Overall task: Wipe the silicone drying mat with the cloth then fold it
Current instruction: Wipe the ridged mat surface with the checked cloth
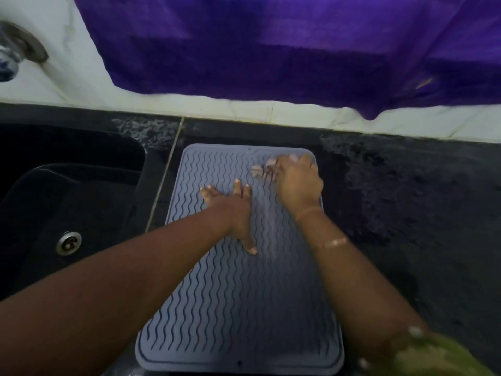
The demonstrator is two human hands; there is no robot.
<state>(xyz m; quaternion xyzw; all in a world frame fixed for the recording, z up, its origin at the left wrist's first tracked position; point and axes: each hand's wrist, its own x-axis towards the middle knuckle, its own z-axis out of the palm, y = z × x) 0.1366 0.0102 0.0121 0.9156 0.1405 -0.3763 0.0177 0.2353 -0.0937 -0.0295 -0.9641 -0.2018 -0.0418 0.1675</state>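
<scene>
A grey silicone drying mat (pixel 233 316) with wavy ridges lies flat on the black counter, its long side running away from me. My left hand (pixel 230 210) rests flat on the mat's middle, fingers spread, holding nothing. My right hand (pixel 296 183) sits near the mat's far right corner, closed on a small pale cloth (pixel 261 170). The cloth peeks out to the left of the fingers and is blurred. Most of the cloth is hidden under the hand.
A black sink (pixel 67 191) with a metal drain (pixel 68 242) lies left of the mat. A purple cloth (pixel 284 50) hangs over the white tiled wall behind the counter. A tap (pixel 16 47) is at the top left. Dark speckled counter (pixel 406 199) extends to the right.
</scene>
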